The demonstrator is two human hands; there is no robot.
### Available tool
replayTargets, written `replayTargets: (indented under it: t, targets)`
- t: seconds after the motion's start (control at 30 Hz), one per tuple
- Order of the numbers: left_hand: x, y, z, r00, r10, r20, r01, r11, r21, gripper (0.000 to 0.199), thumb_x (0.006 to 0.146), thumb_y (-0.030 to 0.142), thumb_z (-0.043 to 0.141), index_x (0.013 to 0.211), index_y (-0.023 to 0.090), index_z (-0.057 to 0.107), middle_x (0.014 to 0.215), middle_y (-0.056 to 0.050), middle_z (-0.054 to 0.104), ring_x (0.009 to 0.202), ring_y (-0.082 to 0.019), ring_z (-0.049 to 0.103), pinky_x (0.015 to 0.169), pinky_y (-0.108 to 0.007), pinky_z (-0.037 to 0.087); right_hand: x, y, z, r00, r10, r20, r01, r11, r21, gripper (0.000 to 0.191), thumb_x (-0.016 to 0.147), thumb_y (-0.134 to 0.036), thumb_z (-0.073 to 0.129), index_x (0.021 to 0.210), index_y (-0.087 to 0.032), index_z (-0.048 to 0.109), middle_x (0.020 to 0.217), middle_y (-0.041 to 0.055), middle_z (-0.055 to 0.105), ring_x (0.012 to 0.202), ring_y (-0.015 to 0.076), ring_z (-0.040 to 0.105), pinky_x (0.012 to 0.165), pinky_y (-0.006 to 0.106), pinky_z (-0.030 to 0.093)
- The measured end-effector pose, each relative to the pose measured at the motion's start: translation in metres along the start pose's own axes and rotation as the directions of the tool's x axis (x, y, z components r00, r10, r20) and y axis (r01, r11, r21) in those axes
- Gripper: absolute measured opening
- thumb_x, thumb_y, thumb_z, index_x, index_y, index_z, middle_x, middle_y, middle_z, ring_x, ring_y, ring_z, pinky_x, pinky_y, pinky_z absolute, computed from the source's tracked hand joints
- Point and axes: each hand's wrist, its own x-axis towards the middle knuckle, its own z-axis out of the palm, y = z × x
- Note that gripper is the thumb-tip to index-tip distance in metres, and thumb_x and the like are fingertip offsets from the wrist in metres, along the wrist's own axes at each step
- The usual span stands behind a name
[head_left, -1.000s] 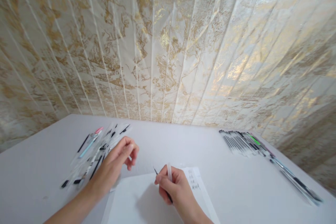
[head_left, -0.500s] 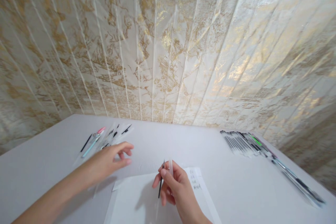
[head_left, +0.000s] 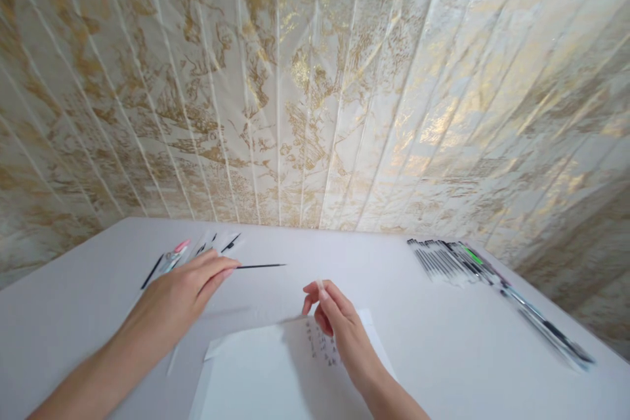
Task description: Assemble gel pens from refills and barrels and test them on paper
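My left hand (head_left: 197,279) pinches a thin black refill (head_left: 260,266) by one end, its tip pointing right over the table. My right hand (head_left: 335,315) is raised above the right part of a white paper (head_left: 251,374), its fingers curled round a pale translucent tube (head_left: 321,285) of which only the top shows. Rows of small handwriting lie on the paper beside and partly behind the right hand.
Pens and clear pen parts (head_left: 231,243) lie behind my left hand, with a pink item (head_left: 182,246) among them. A row of dark refills (head_left: 436,262) and pens (head_left: 546,325) lines the white table's (head_left: 462,361) right side.
The black refill has passed from my right hand to my left, which was open before. My right hand has moved slightly up and right, uncovering more handwriting.
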Motion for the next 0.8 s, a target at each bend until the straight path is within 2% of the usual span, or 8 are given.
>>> replayTargets:
  t: [0.07,0.13,0.2,0.3,0.37,0.47,0.63,0.8]
  targets:
    - [0.002,-0.007,-0.009,0.999,0.028,-0.017,-0.026,0.993,0.117,0.032,0.089,0.043,0.042,0.096,0.032,0.071,0.095,-0.001,0.069,0.087,-0.024,0.064,0.089,-0.031,0.042,0.001,0.002,-0.004,0.999,-0.027,0.036,0.033,0.985,-0.171,0.033,0.097,-0.047,0.04,0.104,-0.023,0.062,0.081,-0.0002,0.061,0.058,0.0112,0.041,0.058,0.024,0.033]
    - [0.001,-0.008,-0.012,0.998,0.06,0.014,-0.062,0.984,0.165,0.036,0.091,0.044,0.037,0.098,0.032,0.071,0.095,-0.001,0.068,0.088,-0.023,0.064,0.09,-0.031,0.041,0.002,0.004,-0.006,0.998,-0.053,0.042,0.065,0.928,-0.368,0.03,0.096,-0.043,0.041,0.106,-0.024,0.063,0.079,-0.0002,0.064,0.059,0.0126,0.046,0.059,0.024,0.035]
    - [-0.001,-0.005,-0.01,0.996,0.084,0.043,-0.091,0.98,0.178,0.04,0.093,0.046,0.034,0.098,0.031,0.07,0.093,-0.001,0.066,0.085,-0.022,0.063,0.083,-0.029,0.043,0.003,0.005,-0.007,0.995,-0.095,0.036,0.099,0.844,-0.527,0.027,0.096,-0.037,0.042,0.106,-0.023,0.063,0.08,0.001,0.066,0.063,0.0148,0.053,0.062,0.025,0.038]
    - [-0.004,0.0,-0.006,0.99,0.122,0.071,-0.133,0.978,0.162,0.042,0.094,0.05,0.032,0.1,0.03,0.069,0.089,-0.001,0.063,0.078,-0.018,0.062,0.068,-0.025,0.042,0.002,0.003,-0.006,0.984,-0.173,0.05,0.161,0.722,-0.673,0.027,0.094,-0.026,0.042,0.11,-0.022,0.064,0.086,0.0033,0.069,0.072,0.0174,0.059,0.068,0.026,0.041]
    - [-0.005,0.001,-0.003,0.984,0.159,0.075,-0.169,0.973,0.155,0.042,0.095,0.05,0.031,0.099,0.029,0.068,0.088,0.0,0.062,0.076,-0.017,0.062,0.065,-0.024,0.041,0.001,0.001,-0.004,0.977,-0.204,0.067,0.187,0.661,-0.726,0.029,0.093,-0.022,0.042,0.111,-0.022,0.065,0.087,0.0033,0.07,0.07,0.017,0.059,0.067,0.026,0.042]
    - [-0.005,0.0,-0.002,0.976,0.208,0.072,-0.217,0.963,0.159,0.042,0.096,0.048,0.031,0.097,0.027,0.068,0.086,0.0,0.06,0.074,-0.016,0.062,0.065,-0.024,0.041,-0.001,0.0,-0.003,0.973,-0.217,0.08,0.2,0.619,-0.759,0.03,0.093,-0.02,0.042,0.112,-0.023,0.065,0.085,0.0026,0.07,0.066,0.0164,0.058,0.065,0.026,0.043]
    - [-0.006,0.0,0.0,0.97,0.223,0.092,-0.235,0.959,0.155,0.039,0.096,0.045,0.033,0.097,0.027,0.068,0.086,0.0,0.059,0.073,-0.015,0.061,0.066,-0.024,0.041,-0.001,0.001,-0.003,0.973,-0.214,0.089,0.203,0.598,-0.775,0.03,0.093,-0.017,0.045,0.114,-0.023,0.065,0.086,0.0028,0.07,0.066,0.0168,0.059,0.066,0.027,0.044]
    - [-0.01,0.005,0.01,0.966,0.233,0.112,-0.25,0.953,0.171,0.038,0.097,0.039,0.032,0.094,0.026,0.068,0.083,0.0,0.057,0.069,-0.014,0.059,0.061,-0.023,0.039,-0.001,0.002,-0.002,0.98,-0.175,0.096,0.184,0.599,-0.779,0.031,0.093,-0.016,0.045,0.116,-0.023,0.065,0.085,0.0045,0.07,0.071,0.0186,0.062,0.066,0.027,0.045]
